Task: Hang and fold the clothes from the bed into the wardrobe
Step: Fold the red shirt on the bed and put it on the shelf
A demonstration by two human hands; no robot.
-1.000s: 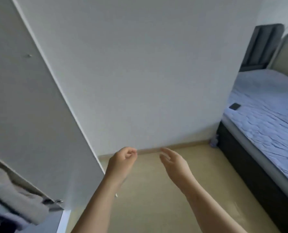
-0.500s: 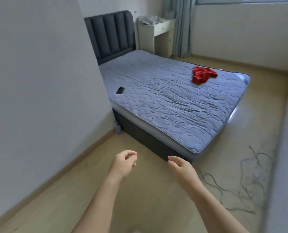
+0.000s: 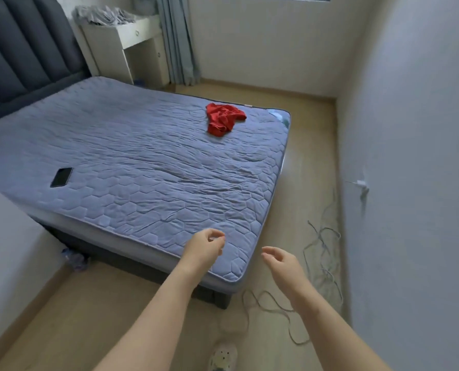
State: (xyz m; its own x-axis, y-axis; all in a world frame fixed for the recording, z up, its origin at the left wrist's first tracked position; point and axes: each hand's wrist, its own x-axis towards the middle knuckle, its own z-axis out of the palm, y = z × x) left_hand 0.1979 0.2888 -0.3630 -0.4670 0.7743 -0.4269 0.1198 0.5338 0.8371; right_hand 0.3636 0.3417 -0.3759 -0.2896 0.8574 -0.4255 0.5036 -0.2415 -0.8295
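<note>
A crumpled red garment (image 3: pixel 223 118) lies near the far right corner of the bed (image 3: pixel 142 167), which has a blue-grey quilted cover. My left hand (image 3: pixel 205 247) hovers over the bed's near corner with fingers loosely curled and nothing in it. My right hand (image 3: pixel 281 262) floats beside the bed over the floor, fingers relaxed and empty. Both hands are far from the red garment. The wardrobe is out of view.
A black phone (image 3: pixel 61 177) lies on the bed's left side. Loose grey cable (image 3: pixel 320 253) tangles over the floor to the right of the bed. A white wall (image 3: pixel 415 183) closes the right side. A white desk (image 3: pixel 132 41) and curtain stand at the back.
My view has swung right, from the wardrobe door and wall round to the bed. The bed now fills the frame, closer, and both empty hands stay raised in front of me.
</note>
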